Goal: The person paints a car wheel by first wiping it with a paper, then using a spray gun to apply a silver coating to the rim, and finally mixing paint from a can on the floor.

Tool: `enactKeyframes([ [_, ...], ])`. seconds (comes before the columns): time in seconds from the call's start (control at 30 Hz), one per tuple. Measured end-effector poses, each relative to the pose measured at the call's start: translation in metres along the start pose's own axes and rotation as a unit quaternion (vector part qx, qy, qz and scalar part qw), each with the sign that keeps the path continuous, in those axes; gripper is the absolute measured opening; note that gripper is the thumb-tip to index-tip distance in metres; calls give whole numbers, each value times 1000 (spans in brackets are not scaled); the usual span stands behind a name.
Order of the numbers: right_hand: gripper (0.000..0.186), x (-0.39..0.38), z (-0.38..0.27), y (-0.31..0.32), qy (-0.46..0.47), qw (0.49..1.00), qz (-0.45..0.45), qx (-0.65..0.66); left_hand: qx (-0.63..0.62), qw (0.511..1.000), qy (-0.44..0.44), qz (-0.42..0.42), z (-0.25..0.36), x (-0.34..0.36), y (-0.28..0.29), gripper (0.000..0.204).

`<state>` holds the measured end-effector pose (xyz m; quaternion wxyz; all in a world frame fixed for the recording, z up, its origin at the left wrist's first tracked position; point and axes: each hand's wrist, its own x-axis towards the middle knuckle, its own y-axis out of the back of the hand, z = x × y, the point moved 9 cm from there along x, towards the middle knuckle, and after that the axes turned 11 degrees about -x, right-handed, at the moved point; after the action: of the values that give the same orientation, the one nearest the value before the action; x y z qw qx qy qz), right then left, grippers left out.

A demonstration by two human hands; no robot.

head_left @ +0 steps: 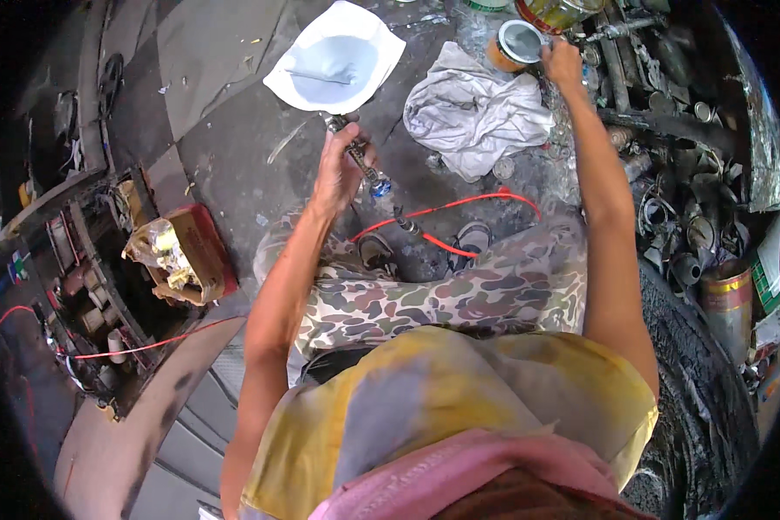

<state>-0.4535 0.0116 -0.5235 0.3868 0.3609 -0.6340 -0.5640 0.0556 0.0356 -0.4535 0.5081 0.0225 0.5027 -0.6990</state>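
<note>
Grimy concrete floor (234, 130); left hand (338, 169) fingers clenched round white-coned spray gun (355, 147); right hand (563, 62) grips can (516, 43).

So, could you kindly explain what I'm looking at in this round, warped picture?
It comes from a wide fisheye camera worn on a person's head, looking down, so straight edges bend near the rim. No machine here: the two bare arms rising from the bottom are the person's own. The left hand grips a spray gun with a white paper funnel on top and a red hose trailing from it. The right hand touches an open can. A crumpled cloth lies on the grey floor, with metal scrap at right.
</note>
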Motion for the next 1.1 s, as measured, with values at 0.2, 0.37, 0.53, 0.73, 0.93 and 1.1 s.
enactKeyframes([
  [0.2, 28, 14, -30, 16, 105, 992, 3, 64, 33, 999, 2, -2, -8, 16, -1, 32],
  [0.37, 27, 13, -38, 24, 161, 986, -51, -1, 69, 997, -12, -32, -8, 20, -16, 37],
  [0.53, 29, 11, -36, 25, 164, 976, 20, 138, 81, 996, 7, -23, -18, 14, -9, 35],
  [0.73, 24, 6, -52, 38, 138, 990, -20, 27, 122, 992, 25, -29, -35, 11, 0, 34],
  [0.93, 30, 9, -42, 22, 118, 982, -37, 144, 117, 991, 63, -33, -39, 20, -5, 34],
  [1.1, 29, 11, -4, 31, 54, 993, 53, 91, 116, 991, 55, -24, -38, 23, 0, 37],
])
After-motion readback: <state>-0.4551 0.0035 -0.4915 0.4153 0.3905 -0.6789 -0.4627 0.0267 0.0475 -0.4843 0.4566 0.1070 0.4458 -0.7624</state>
